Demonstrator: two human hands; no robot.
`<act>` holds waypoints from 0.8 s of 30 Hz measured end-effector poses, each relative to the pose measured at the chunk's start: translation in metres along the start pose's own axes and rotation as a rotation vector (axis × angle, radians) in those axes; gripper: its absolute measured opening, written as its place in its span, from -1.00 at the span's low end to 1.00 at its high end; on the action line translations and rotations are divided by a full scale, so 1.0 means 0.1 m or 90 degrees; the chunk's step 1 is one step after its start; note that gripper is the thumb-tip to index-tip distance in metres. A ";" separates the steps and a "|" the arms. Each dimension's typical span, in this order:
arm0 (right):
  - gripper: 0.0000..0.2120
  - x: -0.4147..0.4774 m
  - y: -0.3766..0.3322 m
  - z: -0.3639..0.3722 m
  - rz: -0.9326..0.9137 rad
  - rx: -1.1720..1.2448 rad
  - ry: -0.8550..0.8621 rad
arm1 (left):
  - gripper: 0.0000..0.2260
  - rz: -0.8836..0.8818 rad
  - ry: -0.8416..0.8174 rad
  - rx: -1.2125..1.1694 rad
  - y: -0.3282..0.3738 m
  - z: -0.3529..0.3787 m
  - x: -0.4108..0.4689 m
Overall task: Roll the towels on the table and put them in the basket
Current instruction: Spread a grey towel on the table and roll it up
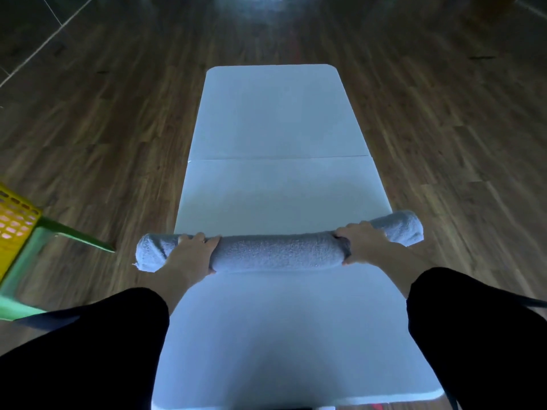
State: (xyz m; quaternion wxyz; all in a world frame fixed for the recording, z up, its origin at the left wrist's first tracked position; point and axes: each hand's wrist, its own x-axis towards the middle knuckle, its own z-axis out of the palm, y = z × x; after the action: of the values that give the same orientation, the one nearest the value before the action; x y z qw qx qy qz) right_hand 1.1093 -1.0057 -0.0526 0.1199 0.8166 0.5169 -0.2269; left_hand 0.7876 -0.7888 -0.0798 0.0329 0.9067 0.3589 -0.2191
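Rolled towel set crosswise on the table, both ends overhanging its side edges. The left hand and right hand each curl round the roll, one near each end, with the middle bare between them. A firm, even grip at both ends is advisable, lest the roll unwind on transfer to the yellow basket, off the table at far left.

Dim, bluish; glare on far floor; edges blurred, wide-angle warped.
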 end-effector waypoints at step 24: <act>-0.14 -0.75 0.11 0.36 0.192 0.257 0.053 | -0.32 -0.044 -0.048 -0.103 -0.07 0.01 -0.72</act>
State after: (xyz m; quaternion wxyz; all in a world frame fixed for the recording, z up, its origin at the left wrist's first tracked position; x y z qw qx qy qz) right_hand 1.0834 -1.0852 -0.0470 -0.0349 0.9005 0.3382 -0.2712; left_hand 0.7365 -0.8296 -0.0494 0.1117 0.8793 0.4049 -0.2247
